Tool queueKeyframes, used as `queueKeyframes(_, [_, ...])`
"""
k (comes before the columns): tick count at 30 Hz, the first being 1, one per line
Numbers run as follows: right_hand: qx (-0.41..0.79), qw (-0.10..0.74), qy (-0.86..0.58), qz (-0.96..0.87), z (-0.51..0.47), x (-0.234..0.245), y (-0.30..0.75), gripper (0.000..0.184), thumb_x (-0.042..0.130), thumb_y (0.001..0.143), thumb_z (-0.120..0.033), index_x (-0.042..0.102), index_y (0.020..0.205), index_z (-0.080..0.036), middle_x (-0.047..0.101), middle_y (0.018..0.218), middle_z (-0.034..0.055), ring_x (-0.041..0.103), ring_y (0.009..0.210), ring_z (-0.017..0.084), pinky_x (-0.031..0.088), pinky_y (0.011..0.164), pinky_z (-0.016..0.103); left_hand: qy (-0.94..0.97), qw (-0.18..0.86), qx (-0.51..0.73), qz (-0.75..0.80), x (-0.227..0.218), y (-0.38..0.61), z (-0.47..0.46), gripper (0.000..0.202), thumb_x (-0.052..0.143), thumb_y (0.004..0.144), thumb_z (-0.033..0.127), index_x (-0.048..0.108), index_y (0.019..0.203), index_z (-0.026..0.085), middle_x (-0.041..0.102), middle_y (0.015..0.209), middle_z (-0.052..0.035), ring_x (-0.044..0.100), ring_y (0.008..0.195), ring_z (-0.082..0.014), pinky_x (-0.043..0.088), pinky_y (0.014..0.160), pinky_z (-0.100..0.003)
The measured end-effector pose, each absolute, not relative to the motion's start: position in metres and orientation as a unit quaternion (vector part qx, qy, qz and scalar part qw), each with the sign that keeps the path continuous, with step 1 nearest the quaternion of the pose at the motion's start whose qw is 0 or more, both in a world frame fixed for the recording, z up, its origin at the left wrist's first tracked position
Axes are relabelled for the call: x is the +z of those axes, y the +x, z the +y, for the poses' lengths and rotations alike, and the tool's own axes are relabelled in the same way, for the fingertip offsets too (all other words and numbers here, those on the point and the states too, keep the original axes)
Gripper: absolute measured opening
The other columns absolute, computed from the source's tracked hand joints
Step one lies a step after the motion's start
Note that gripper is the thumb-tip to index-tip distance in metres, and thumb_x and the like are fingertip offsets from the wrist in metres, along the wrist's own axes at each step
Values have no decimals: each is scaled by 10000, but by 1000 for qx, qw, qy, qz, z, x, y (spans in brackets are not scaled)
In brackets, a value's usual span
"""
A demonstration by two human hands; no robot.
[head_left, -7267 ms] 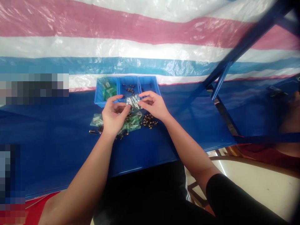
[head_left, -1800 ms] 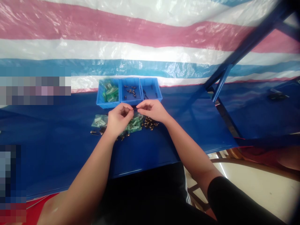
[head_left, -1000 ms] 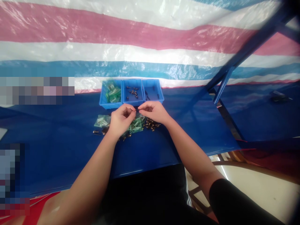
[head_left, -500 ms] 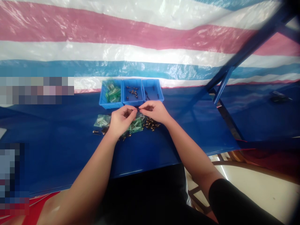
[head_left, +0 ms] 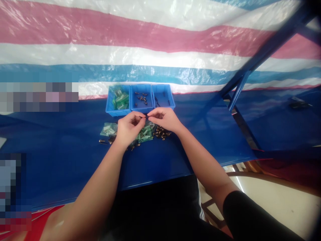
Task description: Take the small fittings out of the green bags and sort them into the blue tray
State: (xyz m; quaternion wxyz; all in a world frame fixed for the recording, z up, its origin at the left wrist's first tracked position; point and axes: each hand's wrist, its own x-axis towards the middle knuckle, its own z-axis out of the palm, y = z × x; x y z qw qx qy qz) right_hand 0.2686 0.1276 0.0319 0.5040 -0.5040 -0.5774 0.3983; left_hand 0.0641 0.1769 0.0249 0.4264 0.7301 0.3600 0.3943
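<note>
My left hand (head_left: 130, 129) and my right hand (head_left: 165, 118) meet just in front of the blue bins, fingertips pinched together. Between them runs a thin dark screw-like piece (head_left: 146, 116), one end in each pinch; its exact shape is mostly covered by the fingers. Below the hands lie green-tinted plastic bags of small metal parts (head_left: 145, 134), partly behind my left hand. Brass-and-black screws (head_left: 162, 133) are heaped under my right hand. Left of my left hand rest another small bag (head_left: 109, 129) and a loose screw (head_left: 102, 142).
Three joined blue bins stand behind: the left bin (head_left: 107, 108) holds green bags, the middle bin (head_left: 141, 87) loose screws, the right bin (head_left: 163, 97) a few dark thin pieces. A blue metal frame (head_left: 240, 85) rises at right from the blue table (head_left: 155, 164). Striped sheeting hangs behind.
The hands stay almost in place, still pinching the piece. My left hand has shifted very slightly left, and a little more of the dark piece shows between the fingertips.
</note>
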Motion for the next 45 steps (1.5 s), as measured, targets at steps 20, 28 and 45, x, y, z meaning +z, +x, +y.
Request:
queueKeyframes(20, [380,504,-510,-584,128,31,269,267,797,815,-368,797,1000,-175,784,889,45,669,725,139,559,695,291,725,426,393,372,25,64,176,231,758,893,390,770,1031,205,698,720,-8,657,651,-152,517,645,-276])
queueKeyframes(28, [387,505,-512,-578,127,35,268,243,792,816,-361,795,972,-175,780,863,42,663,717,138,554,691,296,731,420,396,364,26,65,176,207,752,897,374,769,1031,217,682,710,-1,638,642,-144,501,636,-273])
queueKeyframes(45, [387,498,-515,-581,127,35,268,267,798,811,-335,786,1023,-174,784,905,45,653,715,129,553,693,290,726,422,394,374,26,66,176,213,756,886,352,775,1033,199,693,722,-10,637,650,-142,496,634,-270])
